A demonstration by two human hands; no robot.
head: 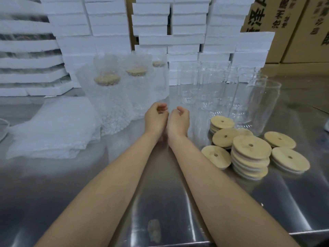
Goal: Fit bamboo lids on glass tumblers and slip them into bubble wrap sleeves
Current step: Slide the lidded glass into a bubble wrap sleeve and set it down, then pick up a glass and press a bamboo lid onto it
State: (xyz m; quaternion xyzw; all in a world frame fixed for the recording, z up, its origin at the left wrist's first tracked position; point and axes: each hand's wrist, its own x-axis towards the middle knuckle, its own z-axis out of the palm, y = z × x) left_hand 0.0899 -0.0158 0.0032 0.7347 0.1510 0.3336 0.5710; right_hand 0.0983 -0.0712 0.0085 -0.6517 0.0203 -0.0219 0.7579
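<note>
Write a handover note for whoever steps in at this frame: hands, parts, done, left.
Left hand and right hand: side by side over the steel table, fingers loosely curled, holding nothing.
Done: three lidded, sleeved tumblers stand back left; spare bubble wrap sleeves lie far left.
Left: bare glass tumblers back right, bamboo lids stacked near right; each needs lid and sleeve.

On my bench (160,202), sleeved tumblers (114,97) stand left, bare tumblers (222,90) right, lids (251,150) stacked before those, foam slabs (160,29) behind.

Steel table (178,202): bamboo lids (251,150), glass tumblers (213,90), sleeved tumblers (114,97), bubble wrap sleeves (51,129).
</note>
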